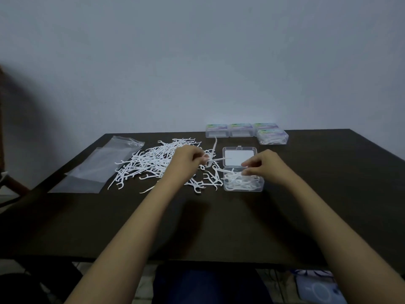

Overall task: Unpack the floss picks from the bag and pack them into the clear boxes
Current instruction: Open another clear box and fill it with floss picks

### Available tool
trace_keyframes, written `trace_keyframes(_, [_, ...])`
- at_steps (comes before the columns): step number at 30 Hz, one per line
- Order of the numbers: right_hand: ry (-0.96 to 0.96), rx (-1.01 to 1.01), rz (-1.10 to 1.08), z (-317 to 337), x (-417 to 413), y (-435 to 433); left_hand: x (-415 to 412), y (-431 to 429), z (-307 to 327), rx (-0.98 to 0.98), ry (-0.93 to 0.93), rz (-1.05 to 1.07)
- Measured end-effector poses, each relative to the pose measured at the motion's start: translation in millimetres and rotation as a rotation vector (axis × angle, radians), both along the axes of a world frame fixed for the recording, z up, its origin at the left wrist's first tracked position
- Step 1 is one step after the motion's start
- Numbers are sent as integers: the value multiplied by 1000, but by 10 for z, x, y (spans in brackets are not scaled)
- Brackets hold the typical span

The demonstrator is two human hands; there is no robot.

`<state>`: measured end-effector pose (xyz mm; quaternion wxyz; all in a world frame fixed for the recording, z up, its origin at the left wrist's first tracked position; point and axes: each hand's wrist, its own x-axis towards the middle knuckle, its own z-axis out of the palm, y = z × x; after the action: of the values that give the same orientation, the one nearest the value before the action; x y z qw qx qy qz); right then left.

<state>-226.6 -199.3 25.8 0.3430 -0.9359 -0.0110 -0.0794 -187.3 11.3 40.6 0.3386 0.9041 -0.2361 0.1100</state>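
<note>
Four closed boxes [241,130] are sitting along the far edge of our dark table [328,194], and a clear bag [98,165] is lying at the left. Our left hand [186,160] is pinching one floss pick [219,159] beside the loose pile [151,161]. Our right hand [263,167] is curling over the open clear box [243,190], and we cannot tell its grip.

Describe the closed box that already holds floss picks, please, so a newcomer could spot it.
Look to the dark table's far edge by the wall, where closed clear boxes stand. Take the nearer box at the right end. Only it shows white picks inside.
</note>
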Motion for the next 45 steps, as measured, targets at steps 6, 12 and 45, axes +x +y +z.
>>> trace_keyframes(6, [-155, 215, -144, -83, -51, -140, -16, -405, -75, 73, 14, -72])
trace_keyframes(12, [-139, 342, -198, -134, -89, -214, 9, -722, -171, 281, -11, -83])
trace_keyframes(45, [54, 3, -158, -162, -142, -199, 60, -562, -227, 302, 88, -89])
